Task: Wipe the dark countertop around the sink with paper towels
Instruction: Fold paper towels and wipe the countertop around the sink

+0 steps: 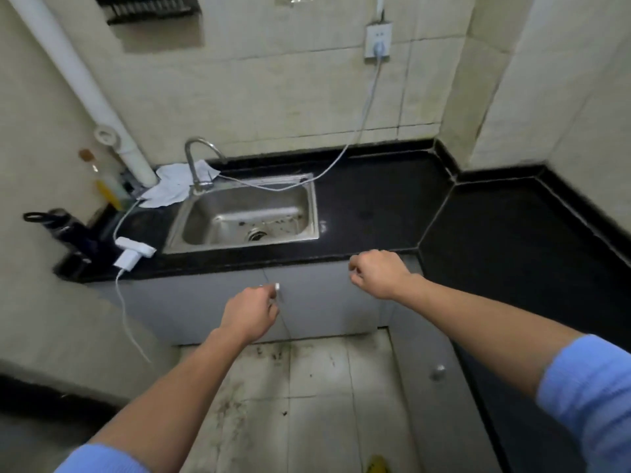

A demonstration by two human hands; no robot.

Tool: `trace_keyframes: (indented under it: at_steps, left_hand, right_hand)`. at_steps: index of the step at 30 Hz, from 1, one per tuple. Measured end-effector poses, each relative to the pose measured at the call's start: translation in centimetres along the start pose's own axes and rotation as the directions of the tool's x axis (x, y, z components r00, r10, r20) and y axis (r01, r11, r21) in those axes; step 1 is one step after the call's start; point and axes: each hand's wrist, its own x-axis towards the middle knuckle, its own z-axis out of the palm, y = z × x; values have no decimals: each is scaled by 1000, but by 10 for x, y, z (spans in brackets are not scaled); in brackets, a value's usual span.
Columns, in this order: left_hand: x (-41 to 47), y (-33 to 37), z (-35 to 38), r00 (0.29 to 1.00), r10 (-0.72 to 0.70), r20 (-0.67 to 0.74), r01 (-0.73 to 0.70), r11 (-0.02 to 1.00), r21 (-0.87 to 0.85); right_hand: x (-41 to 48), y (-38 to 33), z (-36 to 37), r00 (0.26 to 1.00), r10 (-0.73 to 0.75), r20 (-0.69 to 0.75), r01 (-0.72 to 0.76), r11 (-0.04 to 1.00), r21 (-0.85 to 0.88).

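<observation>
Pinching cabinet knob [277,287] with left hand [251,315]; right hand [379,273] fisted near countertop [375,206].

Left hand [251,315] lower centre, right hand [379,274] right of centre, both bare. Forearms bare from wrist to sleeve edge. Left sleeve [102,460] bottom left, right sleeve [587,394] lower right edge. Both sleeves light blue, plain soft fabric, ending partway up forearm, edges slightly bunched.

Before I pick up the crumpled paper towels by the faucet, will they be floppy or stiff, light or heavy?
Probably floppy and light: the paper towels lie creased and limp at the corner of the sink. They are possibly damp beside the faucet, so they may tear.
</observation>
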Motion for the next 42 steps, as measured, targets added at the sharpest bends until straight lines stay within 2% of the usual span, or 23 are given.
trace_keyframes:
  at_steps: [5,9,17,29,33,42]
  left_hand:
    - [31,-70,-1,985,-172,17,172,984,-37]
    - [77,-129,-8,975,-224,11,224,973,-46]
    - [176,-244,-58,965,-250,-79,245,967,-67]
    - [303,-343,-62,943,-328,47,332,932,-146]
    - [349,-378,-64,934,-351,72,358,926,-119]
    - [452,-460,-47,930,-338,146,356,927,-121]
  right_hand:
    - [99,-46,9,981,-182,64,183,983,-8]
    - [174,-81,11,968,-242,68,243,970,-8]
    - [313,-143,1,974,-220,58,220,975,0]
    - [488,-173,34,945,-282,165,271,959,86]
    - [546,-180,50,928,-315,199,296,948,120]
    - [608,-190,90,903,-282,324,256,959,119]
